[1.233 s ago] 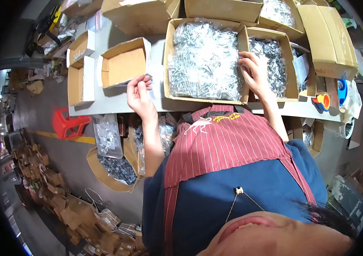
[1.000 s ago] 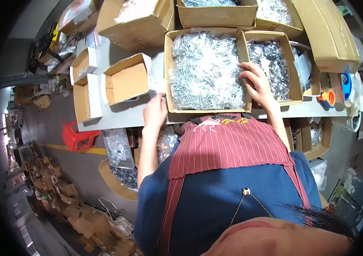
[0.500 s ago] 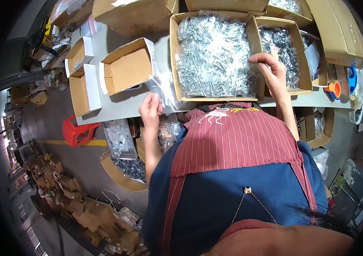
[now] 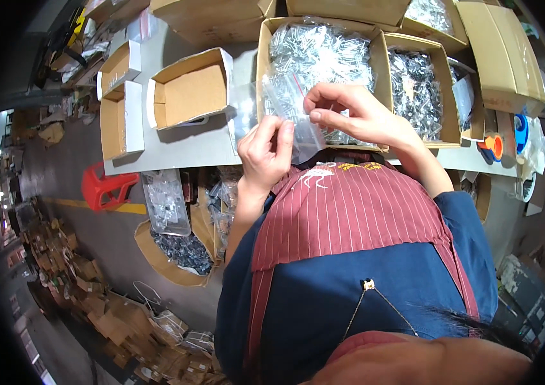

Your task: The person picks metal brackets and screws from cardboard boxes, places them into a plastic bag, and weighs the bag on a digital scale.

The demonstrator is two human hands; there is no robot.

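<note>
A clear plastic zip bag (image 4: 309, 140) with a red line along its upper edge hangs in front of me, over the near left part of a box of bagged screws (image 4: 317, 54). My left hand (image 4: 265, 151) is closed, pinching the bag's left side between thumb and fingers. At the bag's red-lined edge, the curled fingers of my right hand (image 4: 352, 114) grip the plastic. Whether those fingertips also hold something small cannot be made out. More clear bags (image 4: 242, 119) lie on the table just left of the screw box.
Right of the screws stands a box of dark bagged parts (image 4: 415, 96). An open cardboard tray (image 4: 192, 96) and two smaller trays (image 4: 122, 122) are on the left. Tape rolls (image 4: 492, 147) lie at the right edge. A red plastic stool (image 4: 107, 187) stands on the floor.
My left hand has moved right and lifted the zip bag over the screw box's near edge. My right hand has come left from the box's right side to the bag.
</note>
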